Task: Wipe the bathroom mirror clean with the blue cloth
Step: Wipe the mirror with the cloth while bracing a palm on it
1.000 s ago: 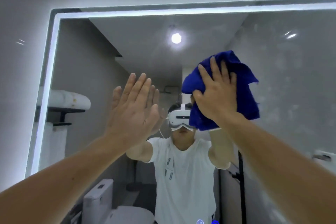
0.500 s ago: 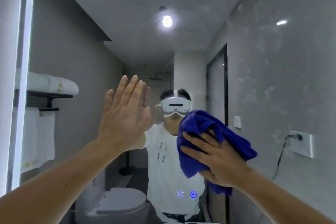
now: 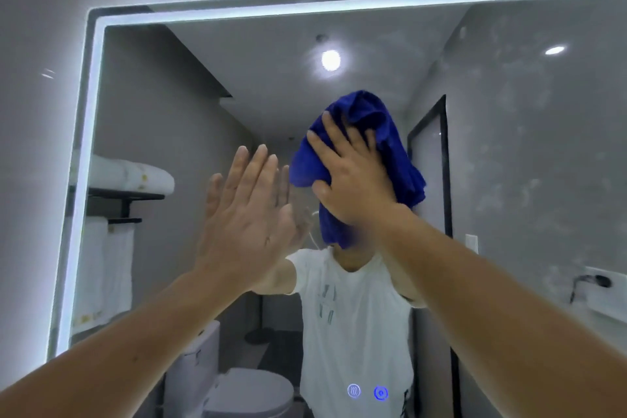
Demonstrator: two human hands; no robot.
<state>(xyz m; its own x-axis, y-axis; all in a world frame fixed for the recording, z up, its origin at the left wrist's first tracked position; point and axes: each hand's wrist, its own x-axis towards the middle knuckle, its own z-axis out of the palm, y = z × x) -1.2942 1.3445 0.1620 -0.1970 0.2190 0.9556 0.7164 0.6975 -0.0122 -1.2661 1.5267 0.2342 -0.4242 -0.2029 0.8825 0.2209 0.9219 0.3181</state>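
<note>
A large wall mirror [image 3: 509, 153] with a lit white border fills the view; its right part looks smeared and cloudy. The bunched blue cloth [image 3: 390, 142] lies against the glass near the middle. My right hand [image 3: 353, 180] presses it flat onto the mirror with spread fingers, the thumb hooked under the cloth's lower left edge. To its left, my left hand [image 3: 247, 214] rests flat on the glass, fingers straight and pointing up. The cloth hides the head of the person reflected in the mirror.
Two small blue touch icons [image 3: 368, 392] glow low on the glass. The reflection shows a toilet [image 3: 244, 394], a towel rack [image 3: 118, 200] at the left, a dark door frame [image 3: 448, 180], a wall socket [image 3: 597, 282] and a ceiling light [image 3: 330, 59].
My right hand has swept the cloth up the glass from low centre to about head height. The left hand has stayed flat on the mirror.
</note>
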